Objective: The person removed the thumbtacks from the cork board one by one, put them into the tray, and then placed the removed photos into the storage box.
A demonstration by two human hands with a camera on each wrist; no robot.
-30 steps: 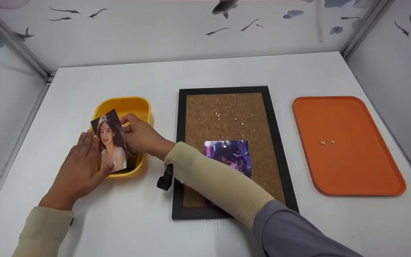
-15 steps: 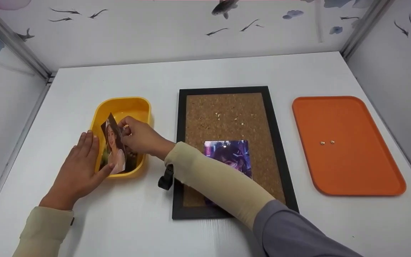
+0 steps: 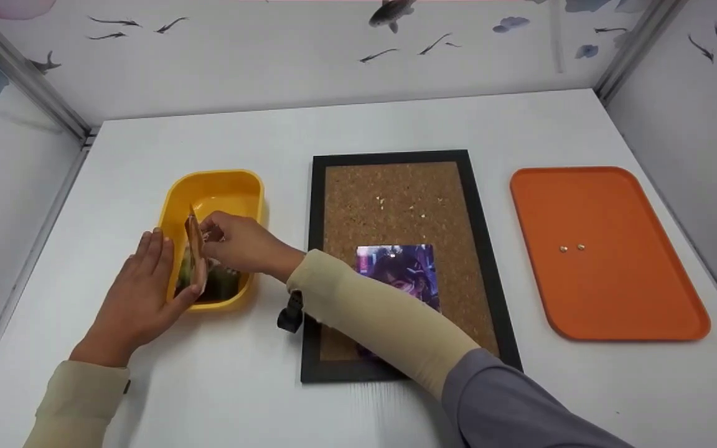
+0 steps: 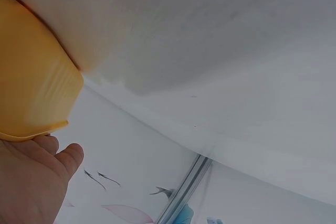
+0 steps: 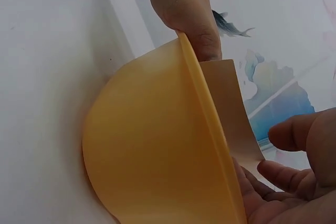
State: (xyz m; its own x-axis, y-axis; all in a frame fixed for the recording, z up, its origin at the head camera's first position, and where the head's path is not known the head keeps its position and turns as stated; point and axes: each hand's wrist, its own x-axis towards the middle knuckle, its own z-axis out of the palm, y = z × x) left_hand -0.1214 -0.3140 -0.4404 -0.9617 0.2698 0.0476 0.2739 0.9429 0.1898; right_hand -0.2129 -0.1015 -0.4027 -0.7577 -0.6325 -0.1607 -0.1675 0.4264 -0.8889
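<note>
A portrait photo [image 3: 196,252] stands nearly edge-on inside the yellow bin [image 3: 228,185] in the head view. From its right side, my right hand [image 3: 243,241] holds it with bent fingers. The right wrist view shows the photo's plain back [image 5: 227,103] rising above the bin's rim, fingertips of the right hand [image 5: 302,182] at its edge. Straight fingers of my left hand [image 3: 134,295] lie along the bin's left wall, the thumb over the front rim by the photo's lower end. More dark green pictures [image 3: 221,285] lie in the bin, partly hidden.
A black-framed corkboard [image 3: 396,199] lies mid-table with a purple picture [image 3: 417,264] on it, partly under my right forearm. Several small pale bits dot the cork. On the right, an orange tray [image 3: 613,292] carries two small metallic pieces [image 3: 572,248]. Walls enclose the table.
The portrait photo has swung from facing up to nearly edge-on, sinking into the bin and uncovering the pictures beneath. My right hand has shifted slightly downward; my left hand has stayed in place.
</note>
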